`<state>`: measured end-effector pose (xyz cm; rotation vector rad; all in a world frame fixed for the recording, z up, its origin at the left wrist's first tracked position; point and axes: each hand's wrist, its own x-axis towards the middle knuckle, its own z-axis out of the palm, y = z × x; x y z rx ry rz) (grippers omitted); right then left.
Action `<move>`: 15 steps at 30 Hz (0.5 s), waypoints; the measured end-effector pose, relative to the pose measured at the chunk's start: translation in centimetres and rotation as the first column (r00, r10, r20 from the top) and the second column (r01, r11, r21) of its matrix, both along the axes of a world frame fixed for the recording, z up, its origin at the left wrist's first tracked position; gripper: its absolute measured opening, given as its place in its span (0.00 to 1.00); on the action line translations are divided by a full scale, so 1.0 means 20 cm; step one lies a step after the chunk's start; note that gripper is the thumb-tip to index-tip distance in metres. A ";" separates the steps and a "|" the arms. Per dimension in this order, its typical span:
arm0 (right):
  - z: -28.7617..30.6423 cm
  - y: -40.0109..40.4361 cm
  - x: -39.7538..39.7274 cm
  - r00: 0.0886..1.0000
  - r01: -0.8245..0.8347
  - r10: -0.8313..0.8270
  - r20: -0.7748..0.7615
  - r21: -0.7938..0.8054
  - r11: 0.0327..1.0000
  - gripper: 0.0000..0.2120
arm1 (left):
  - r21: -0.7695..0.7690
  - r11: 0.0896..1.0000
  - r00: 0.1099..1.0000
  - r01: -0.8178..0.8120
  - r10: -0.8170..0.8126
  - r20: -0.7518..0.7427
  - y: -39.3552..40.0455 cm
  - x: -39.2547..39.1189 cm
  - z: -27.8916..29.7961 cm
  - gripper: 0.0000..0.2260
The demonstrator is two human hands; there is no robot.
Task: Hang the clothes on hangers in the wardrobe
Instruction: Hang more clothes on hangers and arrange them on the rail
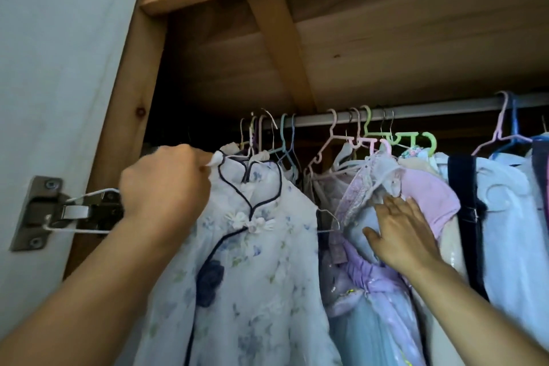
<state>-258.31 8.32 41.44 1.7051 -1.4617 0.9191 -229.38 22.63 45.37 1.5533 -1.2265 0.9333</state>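
While left hand (162,184) pinches the floral dress (252,261) collar, right hand (401,232) spread flat against hanging clothes (430,196).

The left hand (162,184) hides its own fingers and part of the white wire hanger (80,211).

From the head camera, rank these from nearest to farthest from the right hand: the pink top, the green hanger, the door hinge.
From the right hand:
1. Pink top, touching the fingers, just right.
2. Green hanger, above on the rail.
3. Door hinge, far left, past the left hand.
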 end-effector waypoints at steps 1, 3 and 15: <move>0.01 0.00 -0.02 1.000 -0.002 0.002 -0.005 0.001 1.000 0.29 | -0.031 0.999 1.000 0.017 -0.017 -0.017 0.02 0.02 -0.01 0.12; 0.02 -0.01 -0.04 1.000 -0.011 0.011 -0.009 0.005 1.000 0.30 | -0.116 0.992 0.998 0.056 -0.059 -0.025 0.05 0.06 -0.03 0.12; 0.00 0.05 -0.10 0.890 -0.454 0.456 0.016 -0.079 0.888 0.42 | -0.185 0.982 0.996 0.025 -0.041 -0.084 0.12 -0.05 -0.02 0.14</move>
